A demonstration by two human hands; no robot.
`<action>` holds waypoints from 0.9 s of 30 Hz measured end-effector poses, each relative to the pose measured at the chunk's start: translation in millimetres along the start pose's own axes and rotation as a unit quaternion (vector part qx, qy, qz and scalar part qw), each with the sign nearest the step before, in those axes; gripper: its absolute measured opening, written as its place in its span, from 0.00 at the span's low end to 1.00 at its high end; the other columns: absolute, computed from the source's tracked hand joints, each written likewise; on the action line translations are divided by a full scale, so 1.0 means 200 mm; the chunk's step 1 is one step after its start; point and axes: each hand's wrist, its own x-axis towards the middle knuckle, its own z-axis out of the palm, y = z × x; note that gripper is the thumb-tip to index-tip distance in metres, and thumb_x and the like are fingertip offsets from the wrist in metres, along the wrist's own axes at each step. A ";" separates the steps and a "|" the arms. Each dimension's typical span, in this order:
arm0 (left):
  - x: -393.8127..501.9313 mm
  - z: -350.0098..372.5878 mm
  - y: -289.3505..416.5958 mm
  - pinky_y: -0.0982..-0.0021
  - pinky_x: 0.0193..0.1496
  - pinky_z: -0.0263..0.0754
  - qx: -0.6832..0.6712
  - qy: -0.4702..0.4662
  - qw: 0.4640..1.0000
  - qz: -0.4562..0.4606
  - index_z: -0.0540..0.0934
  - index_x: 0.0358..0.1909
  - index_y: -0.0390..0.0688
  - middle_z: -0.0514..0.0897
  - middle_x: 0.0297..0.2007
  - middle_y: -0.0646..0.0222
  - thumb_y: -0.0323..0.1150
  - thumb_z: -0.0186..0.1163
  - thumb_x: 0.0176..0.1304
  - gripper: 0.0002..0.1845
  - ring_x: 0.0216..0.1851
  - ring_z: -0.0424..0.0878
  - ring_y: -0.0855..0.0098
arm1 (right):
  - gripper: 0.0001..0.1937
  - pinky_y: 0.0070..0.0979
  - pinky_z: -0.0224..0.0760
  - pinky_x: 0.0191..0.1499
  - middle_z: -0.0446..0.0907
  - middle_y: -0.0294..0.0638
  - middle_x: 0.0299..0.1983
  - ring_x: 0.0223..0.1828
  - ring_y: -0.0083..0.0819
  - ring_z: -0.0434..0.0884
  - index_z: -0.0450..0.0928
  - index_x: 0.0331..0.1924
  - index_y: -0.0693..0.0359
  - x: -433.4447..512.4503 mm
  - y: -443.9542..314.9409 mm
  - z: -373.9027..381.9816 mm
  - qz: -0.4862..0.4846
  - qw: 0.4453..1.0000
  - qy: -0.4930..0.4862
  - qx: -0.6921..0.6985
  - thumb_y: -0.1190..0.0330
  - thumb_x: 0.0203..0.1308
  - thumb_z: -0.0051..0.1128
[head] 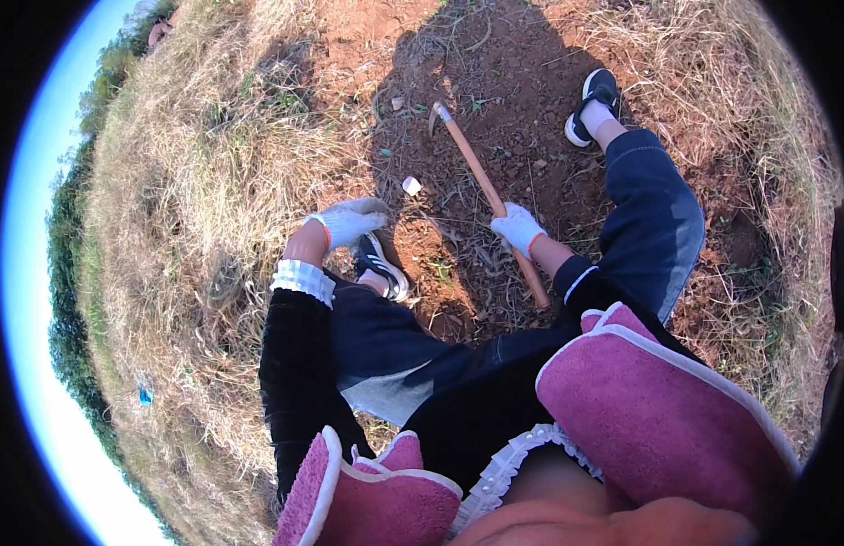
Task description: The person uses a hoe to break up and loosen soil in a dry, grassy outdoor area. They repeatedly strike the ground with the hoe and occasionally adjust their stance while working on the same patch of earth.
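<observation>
My right hand, in a white knit glove with an orange cuff edge, is closed around the wooden handle of what looks like a sickle. The tool slants away from me over reddish soil. Its short curved metal blade points left at the far end, and the butt of the handle lies close to my right forearm. My left hand, gloved alike with soiled fingertips, hovers above my left shoe, fingers loosely extended and nothing seen in them. A small whitish lump rests on the ground just beyond it; what it is, I cannot tell.
Dry grass borders the bare reddish soil on both sides. My right shoe is planted far right. Small clods and dry stems litter the soil. A blue object lies in the grass at left, with trees beyond.
</observation>
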 end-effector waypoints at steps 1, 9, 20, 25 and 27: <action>0.00 0.00 0.00 0.62 0.71 0.69 0.004 0.004 1.000 -0.007 0.74 0.73 0.46 0.84 0.63 0.56 0.53 0.55 0.76 0.31 0.67 0.79 0.60 | 0.11 0.33 0.75 0.23 0.80 0.41 0.27 0.19 0.31 0.81 0.77 0.44 0.62 0.00 0.01 0.01 -0.028 0.999 0.014 -0.037 0.66 0.62 0.62; -0.03 -0.01 -0.01 0.63 0.69 0.70 0.006 0.017 1.000 0.010 0.72 0.74 0.45 0.90 0.47 0.56 0.51 0.55 0.77 0.32 0.60 0.83 0.65 | 0.15 0.37 0.79 0.28 0.82 0.46 0.28 0.24 0.36 0.85 0.77 0.44 0.66 -0.04 0.00 0.03 0.000 0.992 0.109 -0.063 0.63 0.62 0.64; -0.03 -0.01 -0.02 0.65 0.66 0.74 0.015 0.024 0.999 0.040 0.74 0.72 0.45 0.85 0.61 0.56 0.49 0.56 0.76 0.29 0.60 0.83 0.66 | 0.17 0.40 0.82 0.35 0.84 0.51 0.37 0.33 0.46 0.88 0.74 0.51 0.65 0.03 -0.06 -0.12 -0.043 0.963 0.262 0.047 0.64 0.65 0.63; -0.02 -0.01 0.00 0.66 0.67 0.73 0.017 0.017 0.999 0.037 0.74 0.72 0.45 0.85 0.61 0.56 0.49 0.56 0.76 0.29 0.61 0.83 0.65 | 0.13 0.36 0.77 0.23 0.79 0.44 0.28 0.20 0.35 0.82 0.71 0.49 0.63 0.01 -0.06 -0.09 0.051 0.979 0.169 0.104 0.68 0.65 0.61; -0.02 -0.01 0.01 0.64 0.65 0.75 0.010 0.001 1.000 0.015 0.73 0.74 0.47 0.83 0.65 0.55 0.52 0.56 0.75 0.32 0.64 0.82 0.61 | 0.10 0.32 0.72 0.20 0.74 0.36 0.23 0.17 0.28 0.74 0.70 0.46 0.62 -0.03 -0.06 -0.05 0.097 0.969 0.100 0.204 0.73 0.64 0.57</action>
